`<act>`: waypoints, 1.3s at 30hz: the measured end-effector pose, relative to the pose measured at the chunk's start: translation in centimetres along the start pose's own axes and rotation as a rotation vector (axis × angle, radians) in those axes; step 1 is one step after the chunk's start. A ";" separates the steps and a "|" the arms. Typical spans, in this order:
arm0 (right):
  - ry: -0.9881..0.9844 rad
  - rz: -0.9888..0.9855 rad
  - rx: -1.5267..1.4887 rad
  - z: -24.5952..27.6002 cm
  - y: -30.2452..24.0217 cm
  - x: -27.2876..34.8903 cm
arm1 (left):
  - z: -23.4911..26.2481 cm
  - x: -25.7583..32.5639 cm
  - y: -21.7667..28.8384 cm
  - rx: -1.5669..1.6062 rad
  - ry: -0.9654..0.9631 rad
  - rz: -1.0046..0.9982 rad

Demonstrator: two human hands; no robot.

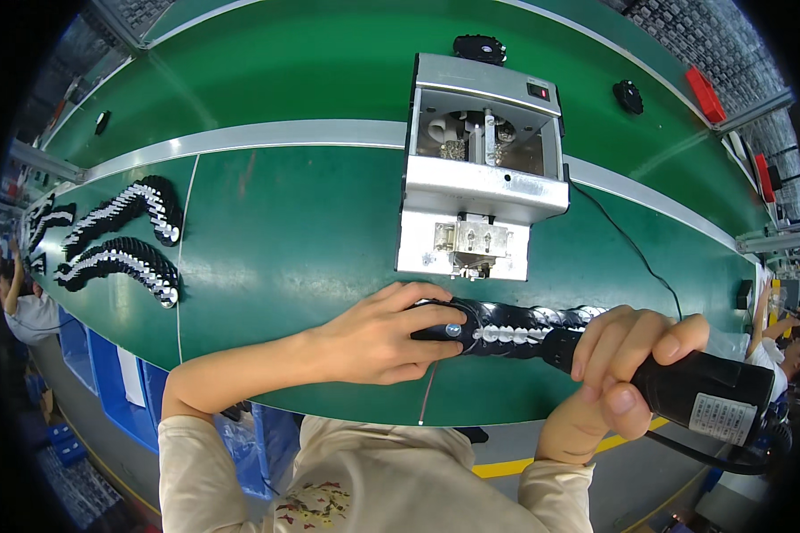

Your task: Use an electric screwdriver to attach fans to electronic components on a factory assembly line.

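My right hand [627, 360] is wrapped round a black electric screwdriver [707, 391] with a white label and a cable at its rear end. The driver lies slanted, its front end over a row of black and silvery-white rounded parts [516, 333] on the green bench. At the left end of that row, my left hand [378, 338] grips a black rounded part [440, 333] with a small blue-white spot, fingertips on its top. The driver's tip cannot be made out against the dark parts.
Beyond my hands stands a silver machine [484, 191] with a red-lit switch; its cable [631, 235] runs right. Curved rows of black-and-white parts [120, 262] lie at left. Black pieces [628, 96] sit on the raised green shelf. Blue bins [120, 391] are below the left edge.
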State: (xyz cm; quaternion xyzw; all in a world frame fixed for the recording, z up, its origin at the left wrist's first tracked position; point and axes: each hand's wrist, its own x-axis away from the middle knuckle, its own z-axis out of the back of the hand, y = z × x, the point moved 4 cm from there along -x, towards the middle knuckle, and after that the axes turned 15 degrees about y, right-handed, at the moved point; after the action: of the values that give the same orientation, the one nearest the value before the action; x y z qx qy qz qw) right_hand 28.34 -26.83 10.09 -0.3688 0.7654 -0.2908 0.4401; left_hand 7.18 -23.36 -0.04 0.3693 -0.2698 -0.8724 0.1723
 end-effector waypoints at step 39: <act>-0.051 0.111 0.282 -6.4 4.8 -4.7 | 0.0 1.4 -1.1 0.081 0.068 -0.007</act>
State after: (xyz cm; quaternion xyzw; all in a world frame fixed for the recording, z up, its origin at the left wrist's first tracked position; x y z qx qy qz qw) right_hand 22.76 -19.57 11.43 -0.2678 0.7248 -0.3609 0.5223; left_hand 6.17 -23.22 -1.45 0.4065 -0.2976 -0.8483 0.1633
